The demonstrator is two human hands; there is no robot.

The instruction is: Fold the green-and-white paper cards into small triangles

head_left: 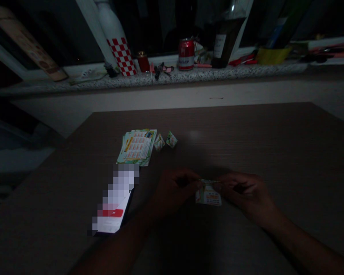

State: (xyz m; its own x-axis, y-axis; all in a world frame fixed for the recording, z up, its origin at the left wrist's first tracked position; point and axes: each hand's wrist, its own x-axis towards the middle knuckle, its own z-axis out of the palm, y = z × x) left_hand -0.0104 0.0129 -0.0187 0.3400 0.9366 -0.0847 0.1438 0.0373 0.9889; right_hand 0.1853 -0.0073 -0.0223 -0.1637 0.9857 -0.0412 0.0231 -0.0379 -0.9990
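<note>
A small printed paper slip (pixel 208 194) lies low over the brown table (pixel 260 145), pinched along its top edge by both hands. My left hand (pixel 176 190) grips the slip's left end with curled fingers. My right hand (pixel 245 193) grips the right end the same way. Farther back on the table sits a stack of similar printed slips (pixel 137 146). Two small folded paper pieces (pixel 165 141) rest just right of that stack.
A lit phone (pixel 116 202) lies on the table left of my left arm. A stone sill (pixel 189 74) at the back carries a red can (pixel 186 53), a dark bottle (pixel 226 38), a red-and-white checked bottle (pixel 117 42) and clutter. The room is dim.
</note>
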